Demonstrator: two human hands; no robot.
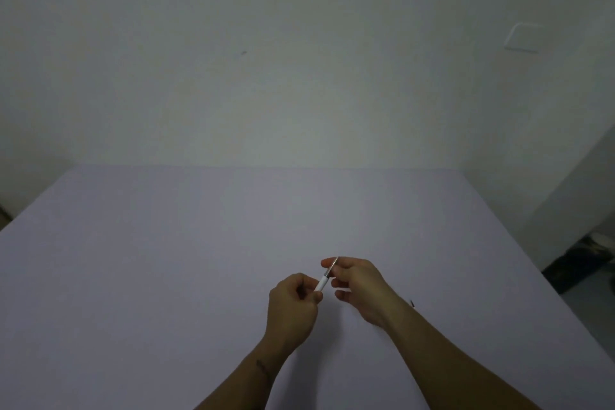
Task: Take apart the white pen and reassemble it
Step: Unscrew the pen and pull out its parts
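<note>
Both of my hands hold the white pen (pixel 323 283) above the pale lilac table (pixel 166 276), a little right of centre. My left hand (pixel 293 306) grips the pen's lower white end, fingers curled around it. My right hand (pixel 356 283) pinches the upper, darker grey end between thumb and fingertips. The pen tilts up and to the right. Its lower end is hidden inside my left fist.
A small dark piece (pixel 412 303) lies on the table just right of my right wrist. The table's right edge (pixel 565 303) drops to a dark floor with dark objects (pixel 585 260). A white wall stands behind the table.
</note>
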